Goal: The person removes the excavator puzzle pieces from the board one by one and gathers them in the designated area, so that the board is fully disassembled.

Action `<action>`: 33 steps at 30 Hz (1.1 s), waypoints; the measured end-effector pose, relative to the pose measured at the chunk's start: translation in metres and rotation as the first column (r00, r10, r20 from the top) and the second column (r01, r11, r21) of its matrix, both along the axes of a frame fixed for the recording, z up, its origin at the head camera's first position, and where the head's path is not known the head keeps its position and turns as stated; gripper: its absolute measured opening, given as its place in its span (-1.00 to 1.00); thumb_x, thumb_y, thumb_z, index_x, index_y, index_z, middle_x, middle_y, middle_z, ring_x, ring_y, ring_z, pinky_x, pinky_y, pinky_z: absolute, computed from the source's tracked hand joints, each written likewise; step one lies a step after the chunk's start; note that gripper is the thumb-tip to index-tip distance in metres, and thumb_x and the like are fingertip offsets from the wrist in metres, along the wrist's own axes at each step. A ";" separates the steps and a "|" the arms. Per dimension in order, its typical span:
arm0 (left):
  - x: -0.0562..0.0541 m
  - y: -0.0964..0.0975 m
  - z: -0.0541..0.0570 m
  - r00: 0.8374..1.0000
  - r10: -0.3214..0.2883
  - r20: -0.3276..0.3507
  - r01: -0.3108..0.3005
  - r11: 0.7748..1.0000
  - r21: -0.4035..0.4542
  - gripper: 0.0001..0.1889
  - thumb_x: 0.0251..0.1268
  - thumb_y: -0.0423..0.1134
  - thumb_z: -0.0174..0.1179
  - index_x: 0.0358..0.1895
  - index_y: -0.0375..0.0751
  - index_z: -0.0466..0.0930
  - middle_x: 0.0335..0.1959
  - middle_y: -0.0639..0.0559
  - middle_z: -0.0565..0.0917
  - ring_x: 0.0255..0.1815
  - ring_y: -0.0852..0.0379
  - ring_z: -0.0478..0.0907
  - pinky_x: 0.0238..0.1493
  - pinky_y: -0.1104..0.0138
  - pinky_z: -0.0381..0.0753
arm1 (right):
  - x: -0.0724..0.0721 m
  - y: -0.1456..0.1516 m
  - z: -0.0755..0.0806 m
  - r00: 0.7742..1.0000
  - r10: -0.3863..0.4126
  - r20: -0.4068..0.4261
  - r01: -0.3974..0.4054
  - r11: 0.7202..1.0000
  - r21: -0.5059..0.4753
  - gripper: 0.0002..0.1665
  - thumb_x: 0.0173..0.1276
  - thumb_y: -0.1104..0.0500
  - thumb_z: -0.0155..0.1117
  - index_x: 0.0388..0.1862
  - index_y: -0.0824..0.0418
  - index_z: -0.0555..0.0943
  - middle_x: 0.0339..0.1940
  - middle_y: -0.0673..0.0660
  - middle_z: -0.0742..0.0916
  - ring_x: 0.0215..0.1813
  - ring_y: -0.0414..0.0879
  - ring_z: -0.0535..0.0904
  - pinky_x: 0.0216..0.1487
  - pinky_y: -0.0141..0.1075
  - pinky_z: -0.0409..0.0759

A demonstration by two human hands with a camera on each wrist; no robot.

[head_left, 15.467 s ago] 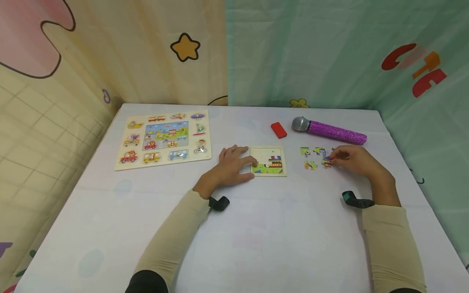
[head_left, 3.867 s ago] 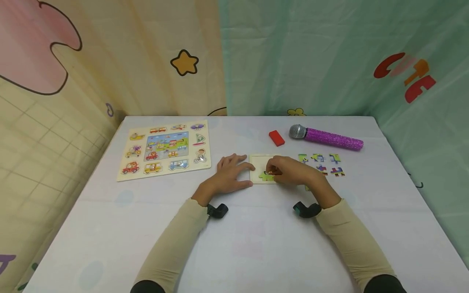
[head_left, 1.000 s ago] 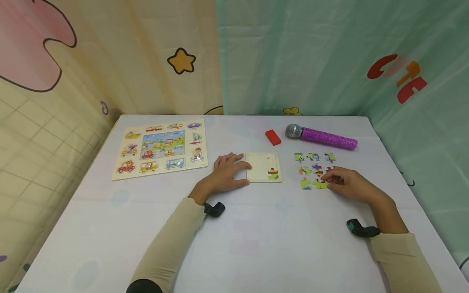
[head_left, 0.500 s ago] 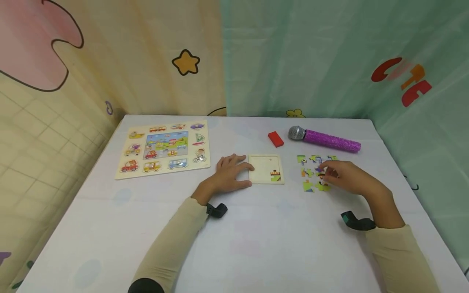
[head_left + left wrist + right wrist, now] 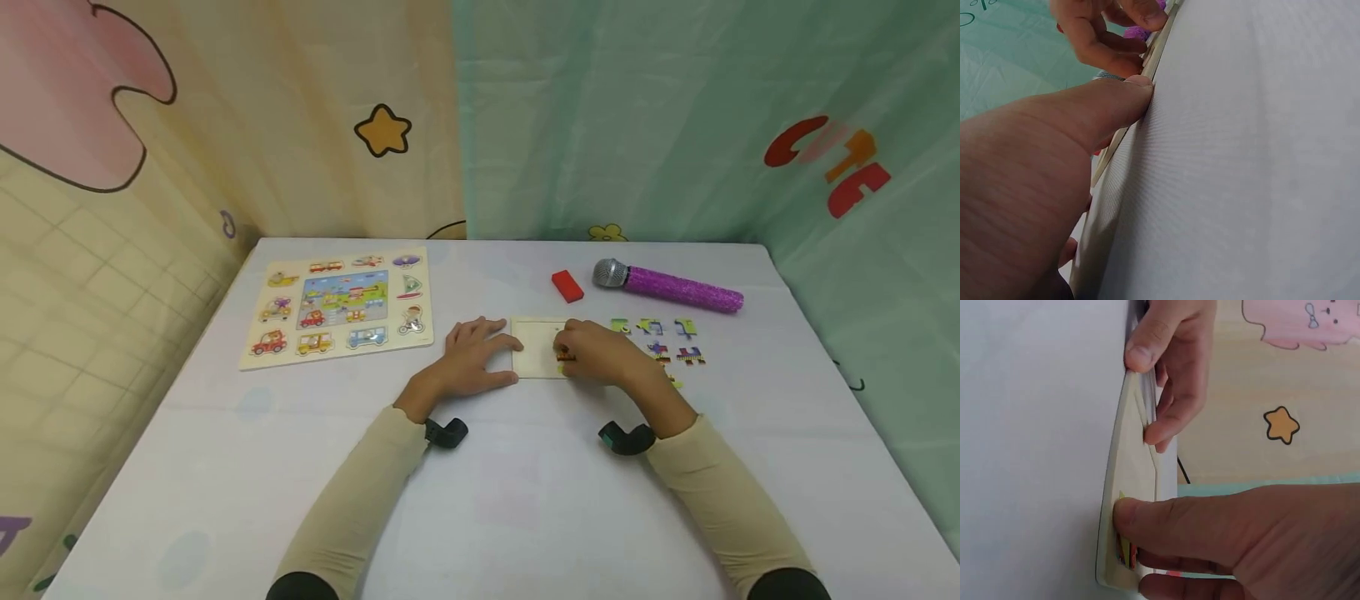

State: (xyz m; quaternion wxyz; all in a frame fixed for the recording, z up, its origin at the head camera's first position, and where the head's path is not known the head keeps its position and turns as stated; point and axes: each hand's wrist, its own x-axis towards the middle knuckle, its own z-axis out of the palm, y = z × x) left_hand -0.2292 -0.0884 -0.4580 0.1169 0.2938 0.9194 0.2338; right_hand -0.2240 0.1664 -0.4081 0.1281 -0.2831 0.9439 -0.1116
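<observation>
A small wooden puzzle tray (image 5: 532, 357) lies mid-table, its left part bare. My left hand (image 5: 471, 360) rests at its left side, fingers spread; in the right wrist view the thumb touches the tray's corner and the index finger its raised rim. Over the tray's right end, my right hand (image 5: 606, 357) pinches a jigsaw piece (image 5: 1125, 551) with green and red on it, partly covered by the thumb and fingers. Loose jigsaw pieces (image 5: 691, 356) lie in rows to the right of the tray, some hidden behind the right hand.
A larger wooden vehicle puzzle board (image 5: 335, 338) lies at the back left. Behind the tray are a red block (image 5: 567, 286) and a purple glittery microphone (image 5: 682, 289). Printed curtains (image 5: 600, 125) hang behind the table.
My right hand has moved left from the loose pieces to the tray. Earlier the tray held many more pieces, which now lie on the table. My left hand has stayed at the tray's edge.
</observation>
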 end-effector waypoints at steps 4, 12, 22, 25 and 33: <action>0.000 0.000 -0.002 1.000 0.003 -0.010 -0.003 1.000 -0.002 -0.49 0.37 0.20 0.23 0.34 0.27 0.48 0.61 -0.01 0.11 0.60 -0.18 -0.16 0.48 -0.13 -0.23 | -0.002 -0.002 -0.001 0.999 -0.022 0.034 0.022 1.000 -0.002 -0.87 0.26 0.28 0.49 -0.28 0.18 0.67 -0.31 0.06 0.57 -0.28 -0.06 0.47 -0.21 -0.20 0.53; 0.001 0.000 -0.001 1.000 0.012 -0.002 -0.012 1.000 0.003 -0.50 0.37 0.18 0.25 0.33 0.27 0.48 0.61 0.00 0.10 0.60 -0.17 -0.17 0.48 -0.12 -0.24 | -0.004 0.002 -0.001 0.992 -0.057 0.117 0.064 0.996 -0.059 -0.75 0.28 0.27 0.48 -0.09 0.29 0.67 -0.18 0.12 0.59 -0.16 -0.02 0.50 -0.04 -0.15 0.57; -0.001 0.001 -0.005 1.000 0.005 -0.004 -0.005 1.000 0.003 -0.49 0.36 0.20 0.25 0.34 0.28 0.48 0.61 0.00 0.11 0.60 -0.18 -0.16 0.48 -0.13 -0.25 | -0.004 0.007 -0.002 0.978 -0.133 0.159 0.145 0.987 -0.068 -0.65 0.28 0.19 0.50 -0.04 0.30 0.61 -0.22 0.11 0.56 -0.20 -0.02 0.46 -0.17 -0.20 0.50; -0.001 0.000 -0.005 1.000 0.004 -0.003 -0.004 1.000 -0.002 -0.49 0.37 0.20 0.24 0.34 0.29 0.47 0.61 0.00 0.11 0.60 -0.18 -0.17 0.48 -0.13 -0.24 | -0.005 0.008 -0.003 0.977 -0.126 0.169 0.143 0.985 -0.097 -0.67 0.27 0.21 0.51 -0.10 0.28 0.57 -0.26 0.11 0.55 -0.21 -0.02 0.45 -0.20 -0.20 0.48; -0.001 0.001 -0.004 1.000 0.003 -0.003 -0.003 1.000 -0.007 -0.49 0.37 0.19 0.24 0.34 0.29 0.47 0.61 0.01 0.10 0.59 -0.17 -0.16 0.49 -0.12 -0.24 | -0.008 0.014 -0.004 0.979 -0.064 0.194 0.094 0.984 -0.149 -0.67 0.27 0.26 0.50 -0.13 0.21 0.50 -0.32 0.06 0.58 -0.24 -0.04 0.47 -0.21 -0.20 0.50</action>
